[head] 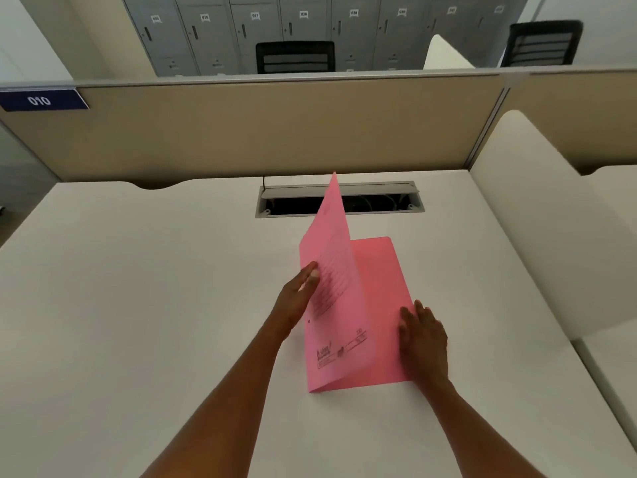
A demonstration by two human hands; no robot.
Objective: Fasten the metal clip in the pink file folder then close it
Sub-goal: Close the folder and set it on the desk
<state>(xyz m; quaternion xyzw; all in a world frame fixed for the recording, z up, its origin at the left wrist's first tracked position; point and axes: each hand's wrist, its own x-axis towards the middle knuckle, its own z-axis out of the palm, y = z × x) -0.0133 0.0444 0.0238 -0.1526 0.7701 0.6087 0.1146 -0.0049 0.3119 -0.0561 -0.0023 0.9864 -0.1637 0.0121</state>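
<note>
A pink file folder [379, 270] lies half open on the white desk. Its back cover rests flat, and its front cover [331, 263] stands nearly upright, printed side facing left. My left hand [296, 298] holds the free left edge of that raised cover, thumb on the printed side. My right hand [422, 339] lies flat with spread fingers on the lower right part of the back cover. The raised cover hides the metal clip.
The white desk [138, 305] has an open grey cable tray [339, 200] just behind the folder. A beige partition [241, 132] closes off the back and a white divider [551, 236] the right side. Beyond stand grey lockers and two black chairs.
</note>
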